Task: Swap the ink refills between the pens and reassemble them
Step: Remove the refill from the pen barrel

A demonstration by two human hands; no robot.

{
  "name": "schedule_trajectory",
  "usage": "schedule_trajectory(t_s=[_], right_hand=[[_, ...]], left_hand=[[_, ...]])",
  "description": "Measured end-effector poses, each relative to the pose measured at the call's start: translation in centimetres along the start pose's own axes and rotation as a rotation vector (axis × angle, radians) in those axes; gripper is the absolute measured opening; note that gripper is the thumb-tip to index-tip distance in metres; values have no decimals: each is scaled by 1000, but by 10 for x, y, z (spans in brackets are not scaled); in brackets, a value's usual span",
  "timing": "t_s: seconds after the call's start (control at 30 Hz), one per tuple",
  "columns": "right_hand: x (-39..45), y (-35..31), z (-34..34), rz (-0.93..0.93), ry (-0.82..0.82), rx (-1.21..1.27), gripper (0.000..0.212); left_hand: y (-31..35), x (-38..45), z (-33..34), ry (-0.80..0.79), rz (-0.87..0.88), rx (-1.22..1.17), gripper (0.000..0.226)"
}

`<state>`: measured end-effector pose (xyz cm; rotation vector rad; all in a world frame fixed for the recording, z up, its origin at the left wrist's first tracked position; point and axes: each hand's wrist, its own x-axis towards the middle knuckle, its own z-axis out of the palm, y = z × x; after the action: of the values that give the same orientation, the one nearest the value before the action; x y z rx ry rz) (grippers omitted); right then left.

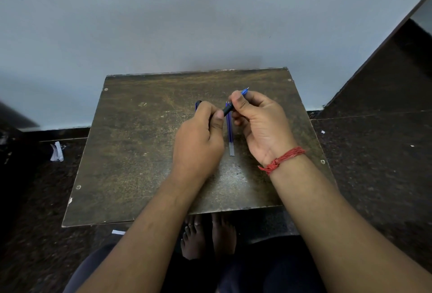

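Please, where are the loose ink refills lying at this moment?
In the head view, the ink refills lie side by side on the table, right of centre, between the left hand and the right hand.

- My forearms are bare to the elbows, no sleeves in sight.
- A red thread band [282, 159] is wound in several strands round my right wrist, knotted with loose ends.
- Dark trousers [268, 267] cover my lap.
- My feet [208, 236] are bare.
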<state>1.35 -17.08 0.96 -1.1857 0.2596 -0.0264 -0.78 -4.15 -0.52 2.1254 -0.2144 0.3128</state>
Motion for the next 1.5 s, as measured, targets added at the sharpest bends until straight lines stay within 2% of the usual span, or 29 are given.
schedule_trajectory(t_s=[0.13, 0.3, 0.43, 0.57, 0.7, 0.97, 1.17, 1.33, 1.5], right_hand=[[1, -1, 6, -62, -14, 36, 11], [1, -4, 6, -135, -125, 24, 16], [3, -6, -4, -85, -178, -30, 15], [4, -4, -8, -152, -53, -190, 7], [3, -4, -7, -139, -48, -160, 6], [3, -11, -13, -15, -159, 51, 35], [2, -7, -7, -57, -50, -71, 7], [3, -7, -9, -56, -51, -56, 11], [2, -13, -11, -5, -103, 41, 31]], left_hand=[[7, 2, -5, -17, -63, -108, 24], [8, 5, -8, -54, -132, -232, 35], [2, 3, -4, -3, -88, -122, 29], [-1, 1, -3, 28, -34, 30, 23], [-1, 0, -3, 21, 12, 69, 19], [-3, 1, -2, 29, -11, 17, 18], [-3, 0, -1, 7, 32, 56, 16], [-3, 0, -1, 0, 33, 61, 15], [-4, 0, -1, 7, 22, 64, 15]])
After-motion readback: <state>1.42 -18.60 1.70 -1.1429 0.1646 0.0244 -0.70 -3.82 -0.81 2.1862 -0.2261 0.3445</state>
